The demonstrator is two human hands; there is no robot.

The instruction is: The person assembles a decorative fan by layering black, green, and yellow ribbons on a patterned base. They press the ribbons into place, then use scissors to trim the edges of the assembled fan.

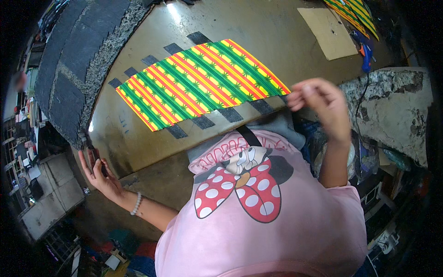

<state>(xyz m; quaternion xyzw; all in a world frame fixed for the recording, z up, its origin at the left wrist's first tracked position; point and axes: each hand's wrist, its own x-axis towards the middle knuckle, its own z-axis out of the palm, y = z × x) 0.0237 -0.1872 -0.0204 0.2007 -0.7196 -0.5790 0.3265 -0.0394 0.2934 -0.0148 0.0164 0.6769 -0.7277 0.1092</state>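
- Striped sheet [198, 85], green/yellow/red with leaf motifs, lay flat on the tabletop [263, 32], slanted, its lower long side close to the near edge.
- Dark strips [230, 114] stuck out from under both long sides of the sheet, ends showing on the tabletop.
- Right hand [325, 106] was at the sheet's right-hand corner, by the tabletop's near edge; fingers bent, tips right at that corner. Couldn't tell if they pinched it or only touched.
- Left hand [107, 182] was at the tabletop's near-left corner, well apart from the sheet; fingers partly spread, beside a small dark object [91, 154]. Couldn't tell if grasped.
- Pale bead bracelet [136, 203] on the left wrist.
- Dark grey sheets [76, 51] covered the tabletop's left edge, pointed end near the left fingertips.
- Cardboard piece [326, 34] lay toward the far-right corner; blue glue gun [366, 55] just beside it, at the right edge.
- More striped pieces [356, 17] lay at the far-right corner.
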